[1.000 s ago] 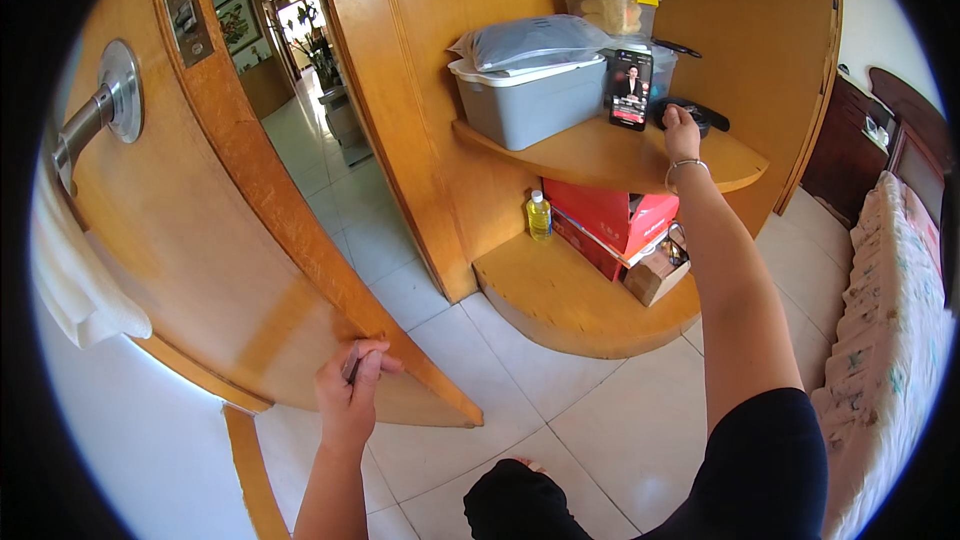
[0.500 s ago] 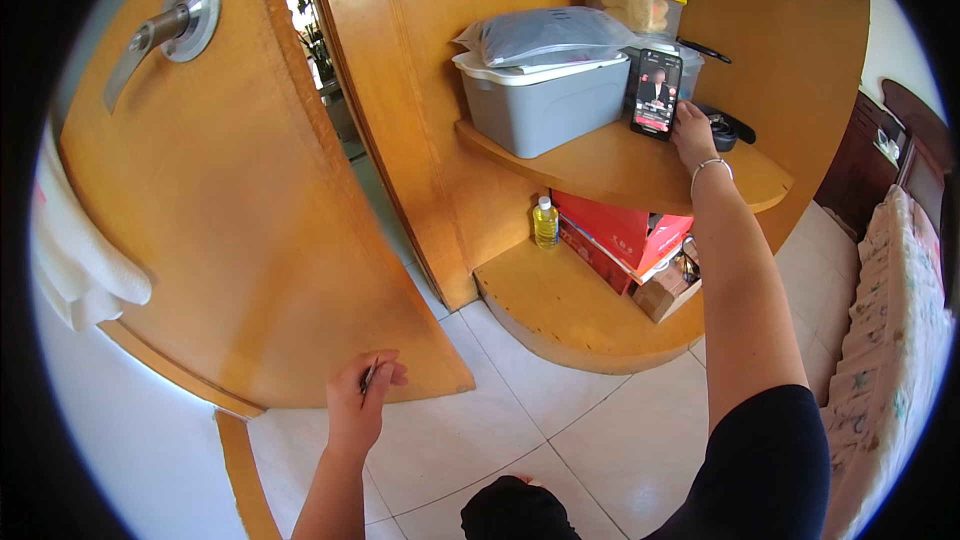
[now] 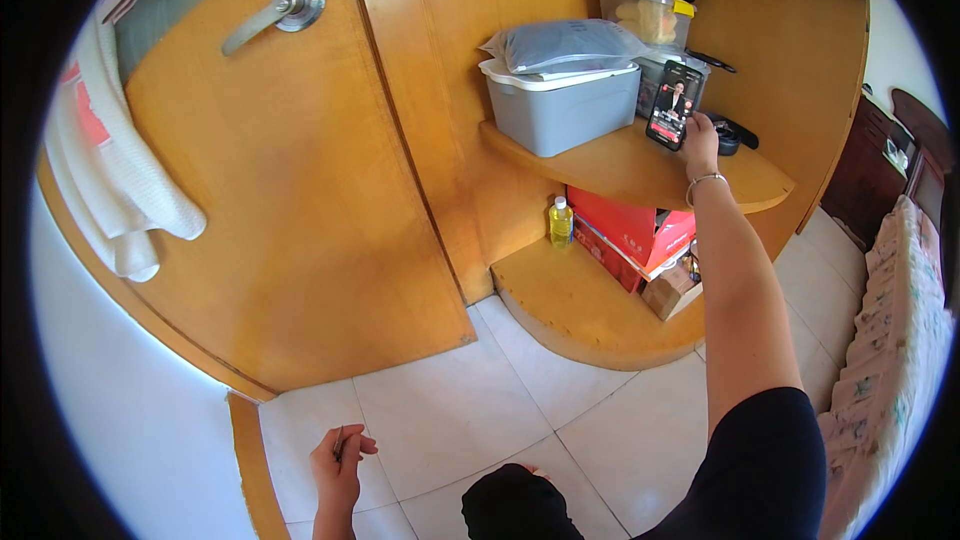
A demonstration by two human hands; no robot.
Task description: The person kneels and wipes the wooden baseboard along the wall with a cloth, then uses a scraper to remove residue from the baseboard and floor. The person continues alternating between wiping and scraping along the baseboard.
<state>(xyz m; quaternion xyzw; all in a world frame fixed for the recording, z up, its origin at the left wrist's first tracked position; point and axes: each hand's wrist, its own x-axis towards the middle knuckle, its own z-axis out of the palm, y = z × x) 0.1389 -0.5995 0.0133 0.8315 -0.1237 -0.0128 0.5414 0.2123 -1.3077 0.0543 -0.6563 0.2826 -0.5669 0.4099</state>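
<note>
My right hand [image 3: 702, 143] reaches out over the upper shelf, its fingers closed at the right edge of a smartphone [image 3: 673, 107]. The phone stands tilted in front of a clear box, its lit screen showing a person in a dark jacket. Down at the lower left, my left hand [image 3: 340, 450] is curled round a small, dark, thin thing [image 3: 338, 442] that I cannot identify. Nearest to that hand is the wooden door [image 3: 300, 200], which has a silver lever handle [image 3: 290, 10] and lies against its frame.
A grey storage bin [image 3: 565, 110] with a plastic-wrapped bundle [image 3: 565, 45] on top stands on the curved shelf [image 3: 600, 165], beside clear boxes [image 3: 650, 18]. Below sit a bottle of yellow liquid [image 3: 561, 225] and red boxes [image 3: 620, 225]. White towels [image 3: 120, 160] hang by the door; a bed [image 3: 890, 360] is at right.
The door has swung shut, closing the gap beside its frame. My left hand has dropped lower, away from the door. My right hand remains at the phone, which now leans more.
</note>
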